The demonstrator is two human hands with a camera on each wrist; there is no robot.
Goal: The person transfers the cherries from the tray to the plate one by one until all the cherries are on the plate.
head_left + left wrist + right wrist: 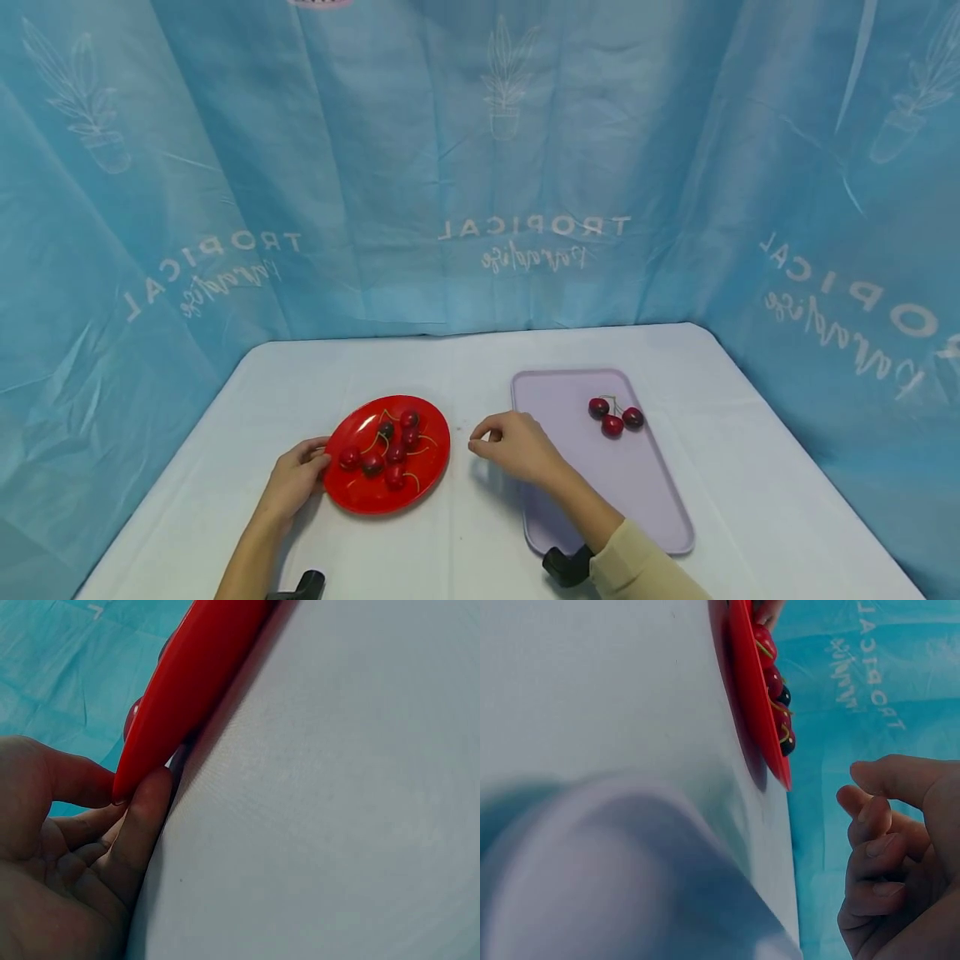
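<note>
A red plate (356, 492) with several dark red cherries (395, 452) and their green stems lies left of the table's middle. My left hand (292, 479) pinches its left rim; in the left wrist view the thumb is above the red plate's edge (184, 682) and a finger beneath. Between plate and tray, my right hand (520, 447) hovers over the table with loosely bent fingers. The right wrist view shows that hand (900, 847) with a gap between thumb and index finger and nothing held. Three cherries (612, 427) joined by stems lie on the lilac tray (577, 467).
The tray stands right of the plate, with my right forearm across its lower left part. A white cloth (465, 367) covers the table. Blue curtains (525, 167) with printed lettering hang behind it and along both sides.
</note>
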